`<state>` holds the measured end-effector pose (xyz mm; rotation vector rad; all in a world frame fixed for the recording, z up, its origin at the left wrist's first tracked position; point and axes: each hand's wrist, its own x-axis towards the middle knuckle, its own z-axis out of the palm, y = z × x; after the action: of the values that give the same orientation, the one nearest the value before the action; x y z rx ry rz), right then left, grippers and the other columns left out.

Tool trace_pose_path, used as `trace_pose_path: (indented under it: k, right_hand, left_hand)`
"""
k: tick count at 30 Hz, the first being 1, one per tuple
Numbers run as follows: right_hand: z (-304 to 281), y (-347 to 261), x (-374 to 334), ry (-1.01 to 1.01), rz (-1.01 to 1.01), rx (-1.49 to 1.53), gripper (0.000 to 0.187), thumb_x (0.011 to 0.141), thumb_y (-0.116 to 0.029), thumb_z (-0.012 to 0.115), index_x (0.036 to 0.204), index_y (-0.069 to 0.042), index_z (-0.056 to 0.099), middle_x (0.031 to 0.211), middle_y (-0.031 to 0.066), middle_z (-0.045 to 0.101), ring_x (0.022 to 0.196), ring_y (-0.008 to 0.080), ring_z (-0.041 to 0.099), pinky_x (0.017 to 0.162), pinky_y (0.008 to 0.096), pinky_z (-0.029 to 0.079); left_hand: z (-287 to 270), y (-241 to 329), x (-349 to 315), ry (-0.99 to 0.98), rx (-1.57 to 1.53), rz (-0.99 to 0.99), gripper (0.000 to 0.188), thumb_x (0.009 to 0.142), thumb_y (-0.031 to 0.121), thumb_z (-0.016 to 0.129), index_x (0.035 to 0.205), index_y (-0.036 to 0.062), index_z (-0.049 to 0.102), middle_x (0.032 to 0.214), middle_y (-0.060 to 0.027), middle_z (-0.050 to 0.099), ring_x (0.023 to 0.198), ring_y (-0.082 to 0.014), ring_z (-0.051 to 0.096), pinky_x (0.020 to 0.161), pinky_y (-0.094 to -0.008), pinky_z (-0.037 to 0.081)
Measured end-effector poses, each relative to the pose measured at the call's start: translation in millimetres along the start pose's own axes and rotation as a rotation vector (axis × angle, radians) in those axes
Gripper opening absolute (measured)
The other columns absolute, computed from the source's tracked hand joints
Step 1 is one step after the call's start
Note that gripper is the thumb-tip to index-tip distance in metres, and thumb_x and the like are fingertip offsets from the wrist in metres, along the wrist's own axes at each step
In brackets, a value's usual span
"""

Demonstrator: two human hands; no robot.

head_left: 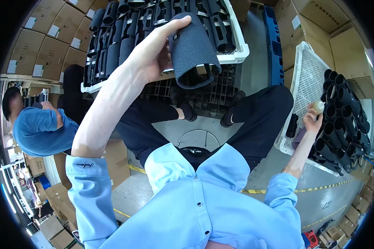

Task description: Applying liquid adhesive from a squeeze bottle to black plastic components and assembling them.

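Observation:
My left hand (pixel 153 54) is wrapped round a dark, mesh-textured hollow cylinder (pixel 194 52), its thumb along the top end. The cylinder's open end tips toward me, and a cut-out shows inside it. Behind it is a white crate (pixel 239 54) with rows of similar black cylindrical shells (pixel 112 58), many with long slots. Out to the right, my right hand (pixel 311 119) grips a small pale bottle (pixel 318 106) with a yellowish tint. That hand is beside a second white crate (pixel 302 76), which holds stacked black tubes (pixel 340 112).
A co-worker in a blue shirt (pixel 43 128) sits at the left. Cardboard boxes (pixel 27 50) are stacked at the back left, with more boxes (pixel 311 33) at the right. A blue pallet (pixel 273 45) stands between crate and boxes. A dark pallet (pixel 153 93) lies under the far crate.

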<state>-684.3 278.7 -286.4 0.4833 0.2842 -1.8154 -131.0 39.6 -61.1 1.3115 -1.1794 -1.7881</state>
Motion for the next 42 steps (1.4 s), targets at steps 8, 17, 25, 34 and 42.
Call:
trace_pose_path:
  k: [8,17,25,34,42]
  right_hand:
    - [91,191,-98,-0.334,-0.588,-0.777,0.068,0.095,-0.033,0.068,0.147,-0.003,0.036,0.134,0.0208,0.054,0.097,0.0280,0.065,0.056,0.0290,0.056]
    - [121,321,-133,-0.584,-0.407,-1.134,0.094,0.080,-0.050,0.080,0.148,-0.010,0.030,0.143,0.0252,0.042,0.116,0.0344,0.058,0.062,0.0357,0.064]
    - [125,363,-131,-0.916,-0.804,-1.466,0.086,0.075,-0.040,0.085,0.139,-0.013,0.034,0.128,0.0243,0.060,0.110,0.0344,0.065,0.095,0.0446,0.056]
    - [122,375,-124,-0.955,-0.849,-1.457,0.079,0.074,-0.027,0.085,0.134,-0.012,0.035,0.125,0.0233,0.061,0.108,0.0341,0.066,0.092,0.0452,0.057]
    - [121,376,-121,-1.001,-0.892,-1.496,0.075,0.076,-0.024,0.082,0.133,-0.010,0.036,0.122,0.0218,0.061,0.107,0.0332,0.066,0.091,0.0451,0.058]
  left_hand:
    - [1,-4,-8,0.001,0.071,0.015,0.076,0.084,0.061,0.073,0.123,-0.0024,0.059,0.104,-0.0116,0.062,0.100,-0.0258,0.067,0.083,-0.0332,0.053]
    - [-20,-2,-37,0.029,0.066,0.113,0.082,0.083,0.068,0.068,0.125,-0.0027,0.060,0.108,-0.0144,0.064,0.103,-0.0316,0.069,0.086,-0.0388,0.057]
    - [-36,-7,-48,0.071,0.109,0.179,0.086,0.083,0.069,0.067,0.127,-0.0050,0.059,0.114,-0.0180,0.063,0.105,-0.0357,0.067,0.088,-0.0429,0.055]
    - [-33,7,-38,-0.018,-0.065,-0.086,0.087,0.088,0.066,0.064,0.138,-0.0022,0.047,0.125,-0.0200,0.054,0.109,-0.0286,0.057,0.091,-0.0406,0.046]
    - [-25,7,-39,0.005,-0.049,-0.080,0.085,0.087,0.067,0.065,0.135,-0.0025,0.050,0.125,-0.0205,0.056,0.107,-0.0284,0.058,0.091,-0.0397,0.045]
